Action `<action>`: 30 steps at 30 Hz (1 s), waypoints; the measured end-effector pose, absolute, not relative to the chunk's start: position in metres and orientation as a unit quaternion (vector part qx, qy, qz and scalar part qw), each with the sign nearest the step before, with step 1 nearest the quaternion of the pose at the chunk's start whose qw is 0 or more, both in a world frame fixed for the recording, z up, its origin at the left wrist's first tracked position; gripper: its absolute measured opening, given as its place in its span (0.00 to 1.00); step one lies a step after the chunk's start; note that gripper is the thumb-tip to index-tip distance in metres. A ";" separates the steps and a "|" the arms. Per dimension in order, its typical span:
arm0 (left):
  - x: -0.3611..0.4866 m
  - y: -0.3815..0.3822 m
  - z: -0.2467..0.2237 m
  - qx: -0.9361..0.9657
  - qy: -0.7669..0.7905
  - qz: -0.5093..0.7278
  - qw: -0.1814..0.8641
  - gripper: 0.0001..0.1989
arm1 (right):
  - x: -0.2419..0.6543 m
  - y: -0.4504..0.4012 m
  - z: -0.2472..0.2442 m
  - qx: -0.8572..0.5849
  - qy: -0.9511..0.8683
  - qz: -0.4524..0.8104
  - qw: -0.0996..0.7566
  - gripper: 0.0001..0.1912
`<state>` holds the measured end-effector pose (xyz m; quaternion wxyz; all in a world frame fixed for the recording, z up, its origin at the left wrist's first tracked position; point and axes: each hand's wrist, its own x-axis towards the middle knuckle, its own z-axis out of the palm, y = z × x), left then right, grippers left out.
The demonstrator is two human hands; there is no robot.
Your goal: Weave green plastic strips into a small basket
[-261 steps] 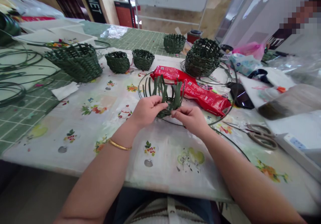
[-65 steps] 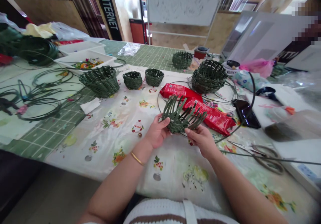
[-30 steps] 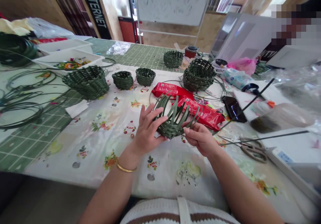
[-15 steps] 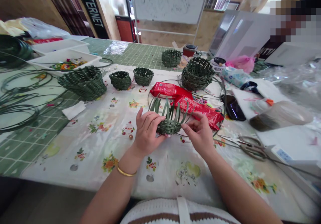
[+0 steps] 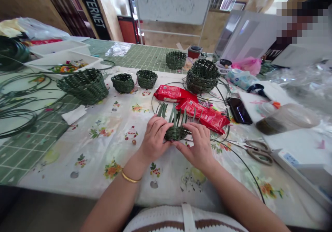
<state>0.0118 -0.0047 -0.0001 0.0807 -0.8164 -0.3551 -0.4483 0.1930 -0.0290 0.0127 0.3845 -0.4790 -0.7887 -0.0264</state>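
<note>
A small part-woven green basket (image 5: 175, 132) stands on the flowered tablecloth between my hands, its loose upright strips pointing up and away from me. My left hand (image 5: 155, 136) is closed on its left side, thumb low at the front and fingers at the rim. On the right side, my right hand (image 5: 195, 140) grips the same basket, thumb at the lower front and fingers over the woven edge. A long thin green strand (image 5: 245, 164) curves from near my right hand toward the table's front edge. Fingertips behind the weave are partly hidden.
Several finished green baskets (image 5: 147, 79) stand farther back. Red packets (image 5: 203, 115) lie just beyond my hands. Scissors (image 5: 259, 151), a phone (image 5: 239, 110) and a power strip (image 5: 293, 162) are at right; coiled strands (image 5: 18, 121) and a white tray (image 5: 95, 63) at left.
My right hand has moved left and closed on the basket's right side. The long strand now sweeps down toward the front right. My left hand has stayed on the basket.
</note>
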 end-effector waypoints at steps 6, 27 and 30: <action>0.015 -0.005 0.001 -0.817 -0.363 -0.442 0.069 0.23 | 0.195 -0.024 0.011 -0.488 -0.803 0.013 0.343 0.27; 0.014 -0.010 0.003 -0.810 -0.398 -0.421 0.089 0.20 | 0.196 -0.021 0.013 -0.429 -0.822 0.049 0.371 0.23; 0.015 -0.010 0.003 -0.810 -0.393 -0.423 0.102 0.22 | 0.196 -0.023 0.017 -0.435 -0.818 0.061 0.371 0.20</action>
